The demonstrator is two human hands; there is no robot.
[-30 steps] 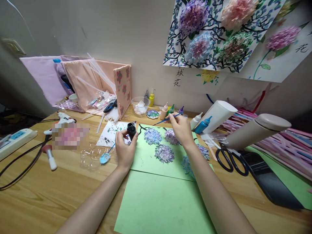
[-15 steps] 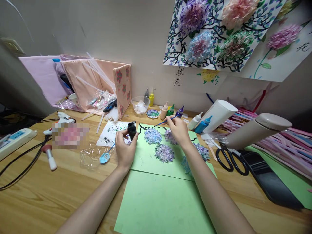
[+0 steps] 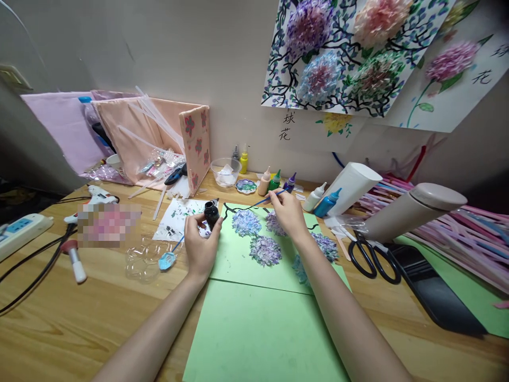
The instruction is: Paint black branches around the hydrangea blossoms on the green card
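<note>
My left hand (image 3: 199, 246) is wrapped round a small open black bottle (image 3: 211, 213) at the left edge of a green sheet (image 3: 234, 257). A thin blue brush (image 3: 261, 201) is pinched in my right hand (image 3: 285, 212), its tip pointing left to a black painted line near the sheet's top edge. Several textured flower clusters lie on the sheet, among them a blue one (image 3: 246, 222) and a purple one (image 3: 265, 250). My right forearm partly covers the clusters on the right. A second green sheet (image 3: 262, 334) lies nearer to me.
Paint bottles (image 3: 263, 181) and a clear bowl (image 3: 226, 172) stand along the wall. Black scissors (image 3: 362, 257), a phone (image 3: 437, 292) and a tumbler (image 3: 413, 209) are right. A paint-spotted paper (image 3: 167, 225), glue gun (image 3: 102, 194) and power strip (image 3: 24, 231) are left.
The view has shifted slightly, so most things appear a little further left. Both hands keep their grips, and the brush tip remains by the black line.
</note>
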